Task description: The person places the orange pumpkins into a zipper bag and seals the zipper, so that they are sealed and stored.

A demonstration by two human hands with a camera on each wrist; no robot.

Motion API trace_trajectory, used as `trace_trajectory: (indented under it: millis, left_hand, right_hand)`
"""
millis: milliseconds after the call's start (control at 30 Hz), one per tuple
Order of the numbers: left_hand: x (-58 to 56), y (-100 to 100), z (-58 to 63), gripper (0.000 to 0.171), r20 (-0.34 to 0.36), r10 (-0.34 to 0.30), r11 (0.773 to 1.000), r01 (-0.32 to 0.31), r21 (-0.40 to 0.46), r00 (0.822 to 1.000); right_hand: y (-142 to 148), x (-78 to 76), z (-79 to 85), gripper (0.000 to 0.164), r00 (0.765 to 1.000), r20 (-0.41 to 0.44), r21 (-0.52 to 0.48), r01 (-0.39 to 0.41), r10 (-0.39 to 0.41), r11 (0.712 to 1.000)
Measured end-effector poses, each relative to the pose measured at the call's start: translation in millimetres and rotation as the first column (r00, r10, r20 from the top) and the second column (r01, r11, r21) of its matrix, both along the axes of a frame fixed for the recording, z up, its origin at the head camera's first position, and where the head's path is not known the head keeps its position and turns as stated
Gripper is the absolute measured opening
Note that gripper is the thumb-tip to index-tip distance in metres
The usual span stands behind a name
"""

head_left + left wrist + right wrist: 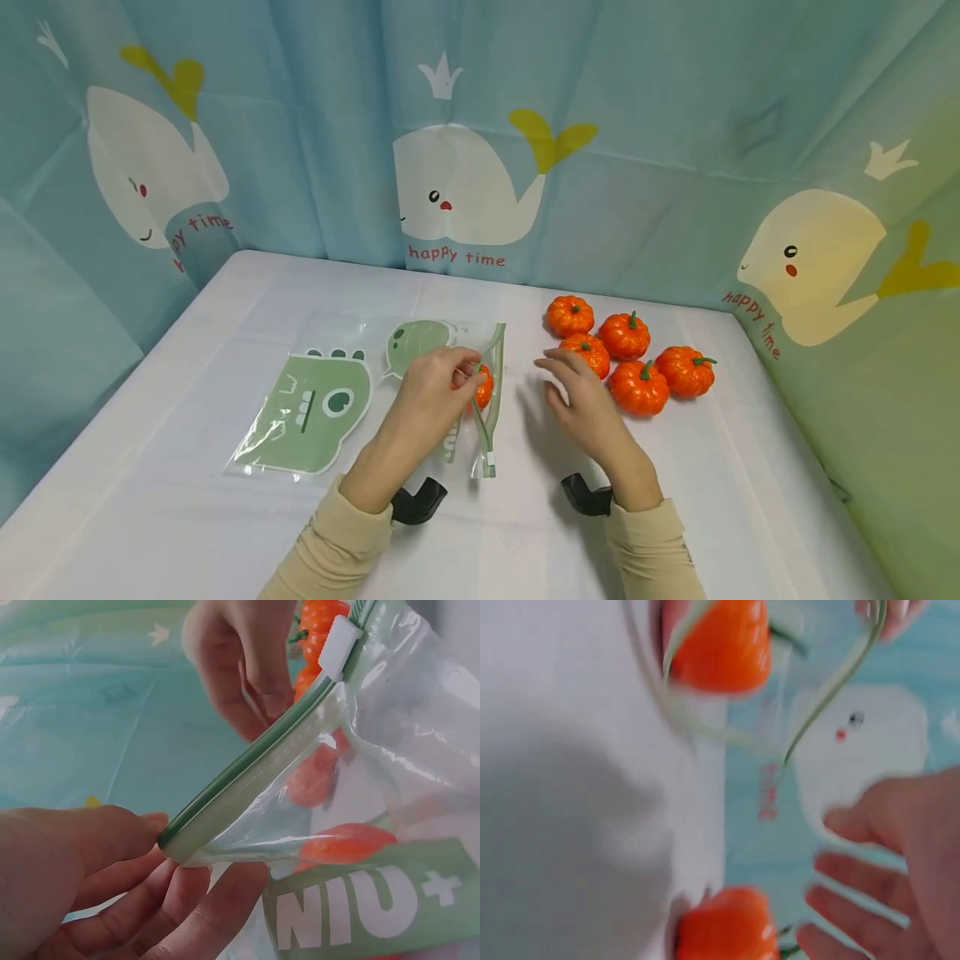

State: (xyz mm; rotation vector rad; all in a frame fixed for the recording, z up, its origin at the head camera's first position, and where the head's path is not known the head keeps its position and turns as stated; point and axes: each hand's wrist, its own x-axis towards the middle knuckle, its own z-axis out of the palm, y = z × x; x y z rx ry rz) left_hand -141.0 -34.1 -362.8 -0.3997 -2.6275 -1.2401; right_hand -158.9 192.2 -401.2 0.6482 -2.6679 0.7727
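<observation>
In the head view, we see the left hand (431, 387) pinching a bag (307, 421) on the table (187, 533), one pumpkin (486, 387) inside. Five pumpkins (625, 336) lie beside the right hand (588, 404). At left wrist, we see the green zip (247, 766) pinched. At right wrist, the fingers (866, 876) are spread.

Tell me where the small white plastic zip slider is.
In the head view, the slider sits at the near end of the green zip on the clear plastic bag, right of the left hand.
</observation>
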Motion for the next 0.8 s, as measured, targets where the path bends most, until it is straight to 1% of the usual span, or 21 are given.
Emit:
trace_trajectory:
  millis: [33,100,167,200,267,400,467,633,700,800]
  left_hand:
    - [-0.1,0,-0.1,0.017,0.001,-0.002,1.000,0.002,-0.002,1.000]
    - [-0.2,1,-0.2,0.017,0.005,-0.007,1.000,0.007,-0.006,1.000]
    - [-0.4,1,-0.8,0.017,0.008,-0.011,1.000,0.011,-0.012,1.000]
    - [-0.4,1,-1.0,0.017,0.012,-0.012,1.000,0.012,-0.014,1.000]
    - [-0.5,1,-1.6,0.016,0.014,-0.013,1.000,0.013,-0.015,1.000]
    - [-0.6,0,-2.0,0.016,0.015,-0.016,1.000,0.016,-0.015,1.000]
    - [-0.7,0,-1.9,0.017,0.017,-0.018,1.000,0.018,-0.017,1.000]
    - [-0.5,-1,-1.5,0.016,0.031,-0.023,1.000,0.024,-0.013,0.999]
    - [-0.3,-1,-1.3,0.017,0.035,-0.026,1.000,0.026,-0.006,0.999]
    - [-0.2,-2,-0.9,0.017,0.033,-0.029,1.000,0.029,-0.003,0.999]
  right_hand:
    - [5,-2.3,-0.5,0.029,0.998,0.001,-0.006,0.058,-0.058,0.998]
    - [13,-6.8,-3.3,0.032,0.988,0.015,0.002,0.156,-0.156,0.988]
    - [19,-10.7,-7.1,0.036,0.976,0.031,0.013,0.215,-0.215,0.977]
    - [21,-12.3,-9.3,0.037,0.972,0.030,0.018,0.231,-0.231,0.973]
    - [23,-14.1,-11.7,0.038,0.967,0.024,0.008,0.252,-0.252,0.968]
    - [24,-16.5,-14.3,0.036,0.956,0.009,-0.065,0.295,-0.295,0.953]
    - [23,-17.9,-16.0,0.042,0.950,0.019,-0.086,0.311,-0.310,0.947]
    - [22,-19.3,-21.8,0.063,0.949,0.071,-0.048,0.312,-0.308,0.949]
    - [21,-18.5,-22.6,0.066,0.946,0.089,-0.036,0.317,-0.313,0.948]
    - [21,-17.3,-22.8,0.066,0.942,0.089,-0.038,0.328,-0.324,0.944]
